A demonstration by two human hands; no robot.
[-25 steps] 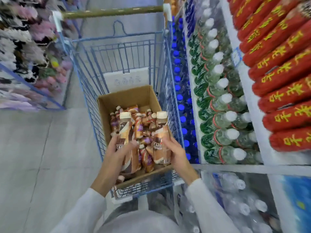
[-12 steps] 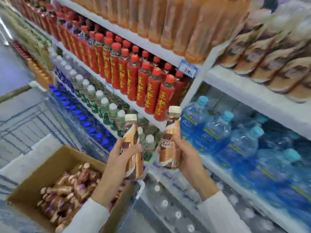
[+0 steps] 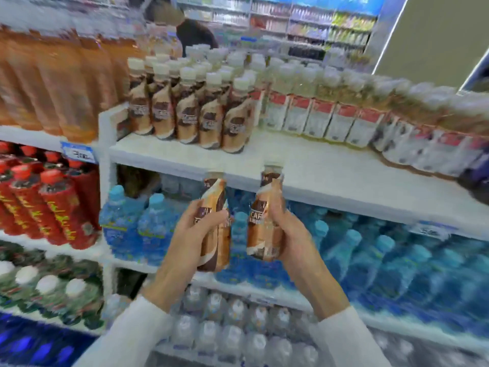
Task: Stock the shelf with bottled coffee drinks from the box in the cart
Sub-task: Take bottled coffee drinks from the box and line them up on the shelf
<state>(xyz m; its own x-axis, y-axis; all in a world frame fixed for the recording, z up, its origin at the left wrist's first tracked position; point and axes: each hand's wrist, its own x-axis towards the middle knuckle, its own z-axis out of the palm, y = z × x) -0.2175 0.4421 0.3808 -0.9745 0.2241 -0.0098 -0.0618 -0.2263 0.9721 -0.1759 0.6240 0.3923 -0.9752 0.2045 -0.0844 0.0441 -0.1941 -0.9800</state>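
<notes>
Two drinks, the left bottle (image 3: 214,234) and the right bottle (image 3: 265,226), have come up from the box to the shelf face; box and cart are gone from the head view. The left hand (image 3: 185,242) and right hand (image 3: 295,237) each curl fingers and thumb round one. Both bottles are upright, just below the shelf (image 3: 304,165) where the coffee row (image 3: 190,115) stands. Setting them down looks next.

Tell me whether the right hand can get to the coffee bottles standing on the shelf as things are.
Probably yes. The right hand, gripping a coffee bottle, is just below the white shelf, and nothing stands between it and the shelved coffee bottles; the shelf's front strip is bare.
</notes>
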